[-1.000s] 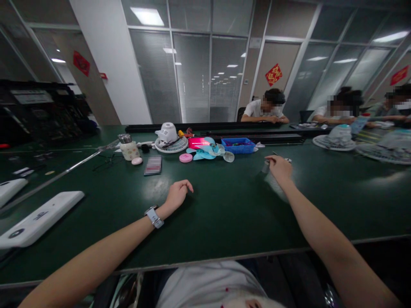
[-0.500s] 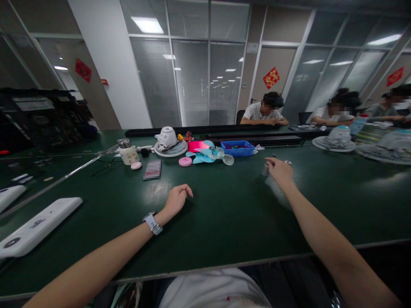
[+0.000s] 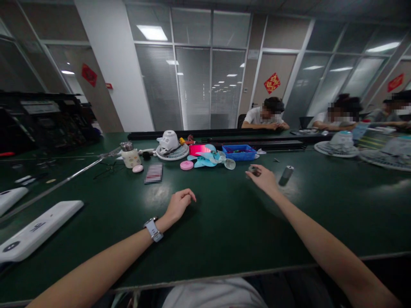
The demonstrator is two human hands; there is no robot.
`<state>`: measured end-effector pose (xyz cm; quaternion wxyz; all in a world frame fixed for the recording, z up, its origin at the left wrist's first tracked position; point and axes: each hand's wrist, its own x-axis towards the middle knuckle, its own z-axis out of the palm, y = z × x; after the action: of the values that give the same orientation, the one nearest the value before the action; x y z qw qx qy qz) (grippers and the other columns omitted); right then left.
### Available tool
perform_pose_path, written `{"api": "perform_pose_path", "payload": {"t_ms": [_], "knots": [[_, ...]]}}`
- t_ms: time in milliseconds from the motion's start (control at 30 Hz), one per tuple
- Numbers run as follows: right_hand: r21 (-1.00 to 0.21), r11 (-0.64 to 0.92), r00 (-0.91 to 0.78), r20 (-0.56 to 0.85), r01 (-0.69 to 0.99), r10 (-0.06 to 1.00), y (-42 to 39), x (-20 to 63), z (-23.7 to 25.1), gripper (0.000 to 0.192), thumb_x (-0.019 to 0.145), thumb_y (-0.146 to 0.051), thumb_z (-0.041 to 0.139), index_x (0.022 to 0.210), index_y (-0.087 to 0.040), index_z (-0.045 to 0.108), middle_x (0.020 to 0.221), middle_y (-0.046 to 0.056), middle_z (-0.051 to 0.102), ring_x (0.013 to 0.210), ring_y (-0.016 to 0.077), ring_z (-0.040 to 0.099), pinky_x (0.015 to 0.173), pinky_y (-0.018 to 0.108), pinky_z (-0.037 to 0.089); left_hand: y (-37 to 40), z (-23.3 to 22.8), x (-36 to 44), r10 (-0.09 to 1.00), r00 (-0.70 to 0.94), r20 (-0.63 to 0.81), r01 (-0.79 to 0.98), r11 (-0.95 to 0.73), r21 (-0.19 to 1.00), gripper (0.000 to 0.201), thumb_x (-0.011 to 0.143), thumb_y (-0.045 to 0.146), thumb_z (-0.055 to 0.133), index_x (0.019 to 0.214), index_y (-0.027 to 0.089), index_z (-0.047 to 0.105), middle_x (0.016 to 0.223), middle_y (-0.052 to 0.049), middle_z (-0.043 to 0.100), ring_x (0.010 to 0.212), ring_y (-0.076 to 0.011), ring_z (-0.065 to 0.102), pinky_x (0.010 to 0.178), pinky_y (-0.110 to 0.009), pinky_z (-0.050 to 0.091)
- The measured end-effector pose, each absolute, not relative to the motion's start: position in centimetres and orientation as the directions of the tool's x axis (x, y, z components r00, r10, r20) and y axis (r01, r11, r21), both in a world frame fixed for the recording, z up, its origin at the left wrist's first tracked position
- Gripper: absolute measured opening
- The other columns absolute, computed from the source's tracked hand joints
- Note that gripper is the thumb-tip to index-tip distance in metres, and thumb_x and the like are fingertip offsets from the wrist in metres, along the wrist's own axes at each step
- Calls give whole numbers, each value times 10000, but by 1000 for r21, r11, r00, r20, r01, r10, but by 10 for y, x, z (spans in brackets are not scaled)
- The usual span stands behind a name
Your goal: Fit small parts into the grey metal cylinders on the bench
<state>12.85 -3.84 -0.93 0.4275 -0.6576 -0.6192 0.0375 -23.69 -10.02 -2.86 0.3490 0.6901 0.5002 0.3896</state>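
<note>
Head view over a dark green table (image 3: 224,222). The person's left hand (image 3: 178,204), just left of centre, rests on the table surface with the fingers curled loosely inward; its grip encloses nothing. A watch with a pale strap (image 3: 153,229) sits on that wrist. The right hand (image 3: 263,179), right of centre, is stretched forward, its fingertips pinched on a small dark round part (image 3: 253,169) held just above the table. Just to the right of this hand, apart from it, a small metal cylinder (image 3: 286,174) lies tilted on the table.

Beyond the hands, in the upper middle of the frame, lie a white fan housing on its round grille (image 3: 171,146), light blue fan blades (image 3: 210,157), a pink round disc (image 3: 186,165), a blue tray (image 3: 239,152) and a red flat object (image 3: 199,148). Left of these stand a cream cup with a metal lid (image 3: 129,155) and a smaller pink disc (image 3: 138,168). Two long white covers (image 3: 38,229) lie at the lower left edge. At the far side of the table, upper right of the frame, other people sit with further fan parts (image 3: 340,143) before them.
</note>
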Motion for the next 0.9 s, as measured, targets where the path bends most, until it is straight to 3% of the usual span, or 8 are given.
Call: {"api": "perform_pose_path", "payload": {"t_ms": [100, 200, 300, 433, 600, 767, 900], "knots": [[-625, 423, -63, 513, 656, 856, -74, 60, -4, 594, 799, -426, 707, 1338, -248, 531, 976, 43, 761, 962, 250, 715, 934, 451, 514, -112, -16, -232, 934, 251, 256, 462, -348, 816, 283, 873, 382, 496, 964, 199, 692, 716, 8, 571, 684, -160, 513, 635, -276, 379], [-674, 540, -286, 459, 504, 841, -110, 9, -5, 711, 818, -378, 704, 1449, -289, 388, 1013, 12, 755, 1010, 235, 705, 987, 460, 482, -120, -9, -227, 877, 319, 360, 490, -477, 730, 385, 898, 474, 541, 1197, 264, 663, 930, -32, 620, 897, -200, 547, 775, -317, 429], [-683, 594, -428, 426, 426, 797, -130, -15, -11, 766, 817, -363, 714, 1478, -291, 334, 1065, 10, 744, 1052, 224, 690, 1005, 442, 474, -122, -10, -223, 815, 365, 450, 481, -579, 659, 368, 901, 476, 568, 1211, 307, 672, 1078, -54, 611, 1060, -226, 512, 932, -379, 407], [-644, 624, -471, 425, 443, 773, -135, -20, -17, 737, 793, -402, 736, 1433, -256, 401, 1152, 51, 708, 1015, 226, 693, 924, 404, 525, -122, -15, -217, 784, 400, 474, 453, -619, 642, 282, 903, 472, 574, 1061, 314, 746, 1081, -54, 623, 1090, -233, 503, 978, -406, 391], [-625, 634, -496, 413, 456, 764, -132, -18, -17, 707, 811, -428, 714, 1425, -263, 405, 1124, 45, 706, 960, 218, 696, 866, 388, 544, -122, -11, -213, 825, 355, 439, 451, -563, 693, 244, 873, 464, 617, 935, 292, 779, 1024, -52, 659, 1062, -240, 526, 965, -403, 406], [-623, 618, -496, 389, 479, 777, -133, -18, -18, 707, 813, -447, 711, 1427, -280, 403, 1048, 32, 723, 943, 236, 697, 873, 416, 536, -111, -4, -221, 861, 233, 452, 449, -507, 736, 288, 854, 485, 628, 969, 271, 782, 982, -61, 669, 1010, -238, 546, 919, -382, 425], [-629, 620, -511, 379, 470, 772, -136, -19, -16, 737, 816, -429, 711, 1456, -295, 373, 1054, 23, 726, 947, 229, 696, 881, 415, 533, -97, -12, -233, 874, 235, 425, 548, -480, 684, 293, 858, 486, 620, 987, 283, 785, 946, -57, 668, 968, -232, 536, 882, -377, 402]]}}
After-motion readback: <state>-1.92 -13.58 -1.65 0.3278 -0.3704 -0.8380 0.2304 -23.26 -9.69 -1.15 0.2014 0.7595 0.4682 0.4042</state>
